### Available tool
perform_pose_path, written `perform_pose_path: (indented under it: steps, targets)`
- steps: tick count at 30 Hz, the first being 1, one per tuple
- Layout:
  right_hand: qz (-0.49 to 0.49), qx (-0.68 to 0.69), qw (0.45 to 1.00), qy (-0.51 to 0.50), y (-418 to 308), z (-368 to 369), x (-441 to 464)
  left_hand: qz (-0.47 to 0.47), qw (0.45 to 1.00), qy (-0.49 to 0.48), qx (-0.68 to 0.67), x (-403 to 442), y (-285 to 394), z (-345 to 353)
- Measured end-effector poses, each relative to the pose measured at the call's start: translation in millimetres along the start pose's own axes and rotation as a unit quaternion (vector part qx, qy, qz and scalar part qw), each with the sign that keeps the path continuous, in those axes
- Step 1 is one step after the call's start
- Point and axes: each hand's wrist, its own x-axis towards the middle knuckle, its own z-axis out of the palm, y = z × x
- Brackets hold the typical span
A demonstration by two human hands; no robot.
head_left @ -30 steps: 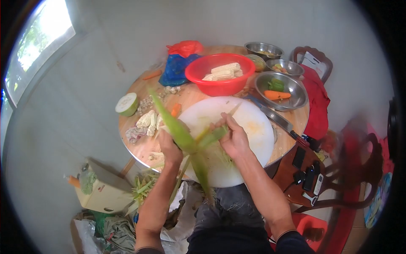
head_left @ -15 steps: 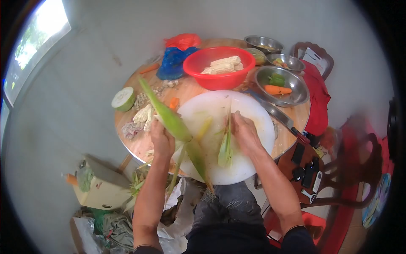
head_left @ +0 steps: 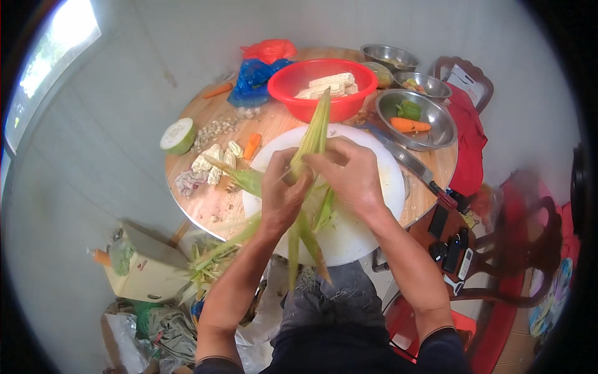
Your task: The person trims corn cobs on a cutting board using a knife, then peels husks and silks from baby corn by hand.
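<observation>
An ear of corn (head_left: pixel 316 128) in green husk stands pointing away from me over the white round cutting board (head_left: pixel 380 206). Around its lower part my left hand (head_left: pixel 285 190) is closed. The fingers of my right hand (head_left: pixel 349 171) pinch the husk at its right side. Peeled husk leaves (head_left: pixel 305 243) hang below and to the left of my hands. A loose piece of husk (head_left: pixel 325 209) lies on the board, partly behind my hands. Beyond the ear stands a red basin (head_left: pixel 286 103) with peeled corn cobs (head_left: pixel 333 84) in it.
A cleaver (head_left: pixel 408 161) lies along the board's right edge. Metal bowls with a carrot (head_left: pixel 411 124) and green pepper (head_left: pixel 408 110) stand at the back right. On the left are a cut gourd (head_left: pixel 179 135), garlic and a carrot piece (head_left: pixel 252 146). Husks (head_left: pixel 215 258) pile up below the table's left edge.
My hands have come together over the board. The corn has swung from the left to the middle, its tip now pointing away, and my right hand has left the loose husk and gripped the corn's husk.
</observation>
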Motion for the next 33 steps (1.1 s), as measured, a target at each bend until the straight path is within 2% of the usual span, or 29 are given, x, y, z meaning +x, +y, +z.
perform_pose_path:
  steps: [1,5,7,8,9,10,11,12,13,14,15,16,17,18,21,23,25,27,29,30,31,32,33]
  targets:
    - [0.042,-0.04,0.998,0.006,-1,0,1,-0.005,1.0,0.014,0.019,-1,0,3]
    - [0.008,-0.029,0.999,0.039,11,4,-1,0.001,0.999,0.032,0.038,-3,1,4]
    - [0.124,0.179,0.974,0.054,14,7,-2,-0.005,0.999,0.03,0.03,-6,-1,1]
    - [0.123,0.179,0.975,0.055,23,8,-3,-0.011,0.999,0.029,0.022,-6,-3,-1]
    - [0.166,0.258,0.951,0.048,36,8,-4,-0.009,0.999,0.029,0.023,-6,-5,-2]
    - [0.208,0.335,0.918,0.039,44,11,-4,0.031,0.999,0.038,-0.022,-5,-9,-4]
    - [0.206,0.336,0.918,0.036,51,17,-5,0.071,0.994,0.046,-0.065,-4,-13,-7]
    - [0.243,0.394,0.885,0.056,53,25,-6,0.072,0.994,0.048,-0.063,-4,-20,-13]
    - [0.278,0.448,0.846,0.076,54,33,-6,0.05,0.995,0.034,-0.073,-4,-26,-21]
    - [0.278,0.449,0.846,0.075,54,40,-5,0.028,0.996,0.02,-0.084,-5,-31,-27]
    - [0.299,0.477,0.823,0.081,53,45,-4,0.029,0.996,0.02,-0.084,-5,-23,-28]
    - [0.319,0.503,0.798,0.087,51,50,-2,-0.016,0.996,0.015,-0.082,-6,-9,-29]
    - [0.317,0.503,0.799,0.087,48,53,-2,-0.062,0.995,0.008,-0.081,-6,-1,-29]
    - [0.315,0.484,0.811,0.094,46,55,-2,-0.059,0.995,0.008,-0.082,-6,-5,-31]
    - [0.302,0.466,0.826,0.098,51,65,-2,-0.017,0.998,0.037,-0.04,-11,-21,-35]
    - [0.293,0.468,0.828,0.096,56,72,-4,0.085,0.987,0.103,-0.085,-14,-22,-32]
    - [0.239,0.475,0.838,0.123,41,84,-6,0.095,0.984,0.121,-0.089,-18,-27,-30]
    - [0.256,0.487,0.822,0.146,23,94,-7,0.104,0.98,0.14,-0.092,-19,-28,-34]
    - [0.273,0.498,0.806,0.165,8,98,-8,-0.014,0.988,0.132,0.082,-16,-24,-40]
    - [0.219,0.501,0.821,0.164,2,100,-8,-0.013,0.987,0.136,0.084,-12,-24,-41]
    - [0.164,0.502,0.833,0.163,-1,102,-7,-0.02,0.99,0.135,0.023,-7,-25,-40]
    - [0.165,0.503,0.833,0.162,2,104,-5,-0.028,0.99,0.131,-0.038,-3,-27,-40]
    - [0.169,0.522,0.819,0.17,11,105,-2,-0.028,0.99,0.131,-0.038,0,-28,-41]
